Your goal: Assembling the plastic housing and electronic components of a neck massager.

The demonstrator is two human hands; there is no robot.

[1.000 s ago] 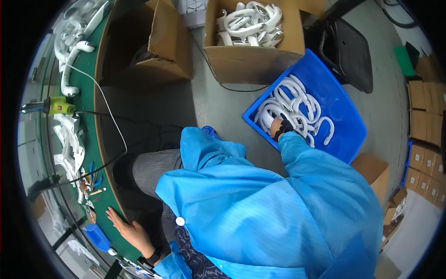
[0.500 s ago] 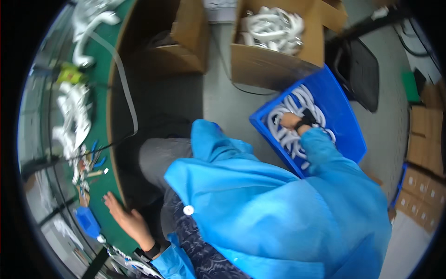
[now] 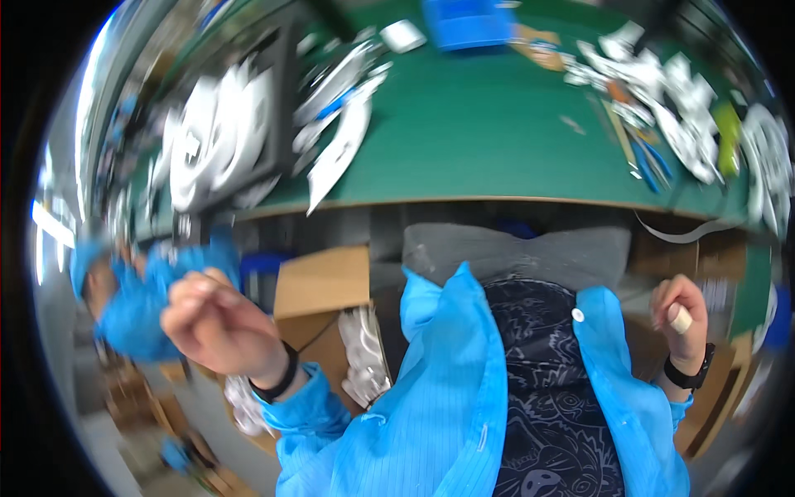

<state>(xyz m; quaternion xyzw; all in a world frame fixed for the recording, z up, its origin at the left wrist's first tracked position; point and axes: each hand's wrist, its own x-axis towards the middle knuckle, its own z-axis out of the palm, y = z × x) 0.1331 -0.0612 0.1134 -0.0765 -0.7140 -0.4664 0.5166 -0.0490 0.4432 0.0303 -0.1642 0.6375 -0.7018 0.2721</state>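
Observation:
My left hand (image 3: 217, 325) is raised at the lower left, its fingers curled into a loose fist with nothing visible in it; a black band sits on the wrist. My right hand (image 3: 679, 313) hovers at the right below the edge of the green table (image 3: 464, 149). It is also curled, with white tape around one finger and a black watch on the wrist. Both hands are off the table and touch nothing. The picture is blurred by motion.
White curved plastic parts lie in heaps on the table's left (image 3: 219, 137) and right (image 3: 687, 103), with small tools (image 3: 642, 157) near them. A blue bin (image 3: 468, 23) stands at the far edge. An open cardboard box (image 3: 323, 286) holding white parts (image 3: 364, 356) sits under the table. A blurred blue-clad figure (image 3: 124, 302) is at the left.
The view has swung from the floor boxes round to face the green table. My right hand has left the blue crate of white parts. Both hands now hang curled in front of me.

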